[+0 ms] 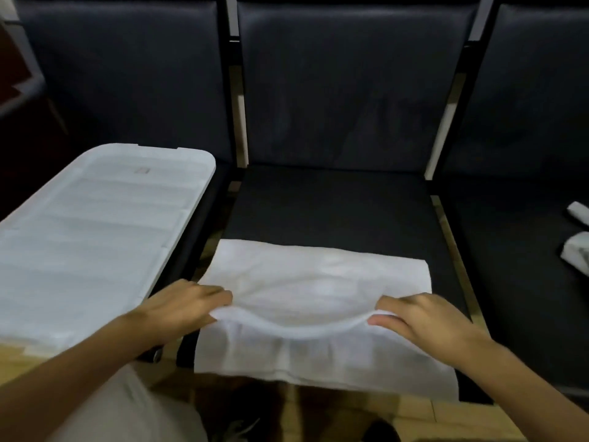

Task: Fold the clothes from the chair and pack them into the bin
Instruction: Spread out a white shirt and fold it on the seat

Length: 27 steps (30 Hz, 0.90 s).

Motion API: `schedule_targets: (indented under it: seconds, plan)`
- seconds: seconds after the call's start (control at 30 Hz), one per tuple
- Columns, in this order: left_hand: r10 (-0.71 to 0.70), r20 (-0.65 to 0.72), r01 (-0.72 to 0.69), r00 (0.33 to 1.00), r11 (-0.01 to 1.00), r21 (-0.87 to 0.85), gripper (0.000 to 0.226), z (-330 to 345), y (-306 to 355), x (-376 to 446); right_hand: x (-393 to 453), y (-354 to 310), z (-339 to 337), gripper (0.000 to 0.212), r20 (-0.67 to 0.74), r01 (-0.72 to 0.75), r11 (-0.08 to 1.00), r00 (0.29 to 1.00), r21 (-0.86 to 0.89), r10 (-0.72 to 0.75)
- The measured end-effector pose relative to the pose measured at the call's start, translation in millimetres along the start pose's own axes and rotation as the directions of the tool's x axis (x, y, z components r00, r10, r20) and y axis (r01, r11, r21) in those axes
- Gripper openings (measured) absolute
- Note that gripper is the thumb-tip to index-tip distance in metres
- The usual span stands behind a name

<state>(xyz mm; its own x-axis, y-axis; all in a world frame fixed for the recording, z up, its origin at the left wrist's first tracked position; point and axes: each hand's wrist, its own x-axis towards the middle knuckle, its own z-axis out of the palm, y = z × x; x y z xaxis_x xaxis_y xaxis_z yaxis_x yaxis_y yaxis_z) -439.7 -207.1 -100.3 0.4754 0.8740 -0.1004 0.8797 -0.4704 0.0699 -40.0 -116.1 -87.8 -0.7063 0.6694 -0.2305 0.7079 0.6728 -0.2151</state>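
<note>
My left hand (188, 306) and right hand (420, 317) each pinch the white cloth (315, 282) on the chair (334, 202). If one grip slips, the fold may go crooked.

Row of dark padded seats (334, 202) with tall backrests (347, 84) across twelve o'clock, black frame posts (234, 90) between them, pale tiled floor (414, 419) at six o'clock, reddish panel (12, 68) at ten o'clock, dim lighting
</note>
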Motion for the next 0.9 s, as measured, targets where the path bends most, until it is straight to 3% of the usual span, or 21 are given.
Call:
schedule_targets:
  seconds: [0.07,0.13,0.2,0.27,0.4,0.5,0.57,0.77,0.83,0.9]
  plan:
    - [-0.024,0.129,0.024,0.991,1.000,0.001,0.029,4,17,-11,-15,-11,14,0.070,0.042,0.028,0.998,0.999,-0.063,-0.026]
    - [-0.004,0.170,0.010,0.985,0.999,-0.033,0.017,6,33,-20,-28,-17,22,0.074,0.049,0.075,0.992,0.996,-0.097,-0.071]
    - [-0.007,0.253,0.016,0.967,0.999,-0.031,0.024,10,50,-28,-38,-19,24,0.076,0.056,0.077,0.994,0.996,-0.081,-0.072]
    - [-0.079,0.360,0.107,0.930,0.992,-0.060,0.030,9,60,-30,-43,-21,27,0.071,0.041,0.028,0.997,0.999,-0.072,-0.025]
    - [-0.203,0.348,0.271,0.915,0.949,-0.160,0.035,-13,66,-12,-48,-21,29,0.052,-0.009,-0.141,0.990,0.990,-0.026,0.141]
    - [-0.172,0.412,0.241,0.895,0.963,-0.122,0.026,-13,78,6,-46,-21,27,0.043,0.087,-0.112,0.991,0.991,0.070,0.105]
    - [-0.169,0.414,0.231,0.894,0.967,-0.104,0.024,-12,78,13,-41,-22,29,0.018,0.129,-0.059,0.987,0.991,0.148,0.040]
    - [-0.262,0.404,0.412,0.876,0.842,-0.348,0.032,-11,60,7,-40,-2,13,0.017,0.159,-0.120,0.941,0.985,0.317,0.072]
    - [-0.259,0.504,0.453,0.824,0.835,-0.312,0.027,-9,61,3,-45,3,7,0.014,0.240,-0.169,0.921,0.967,0.351,0.086]
    - [-0.278,0.554,0.474,0.785,0.845,-0.248,0.034,-9,64,4,-46,0,7,0.029,0.304,-0.232,0.922,0.943,0.309,0.136]
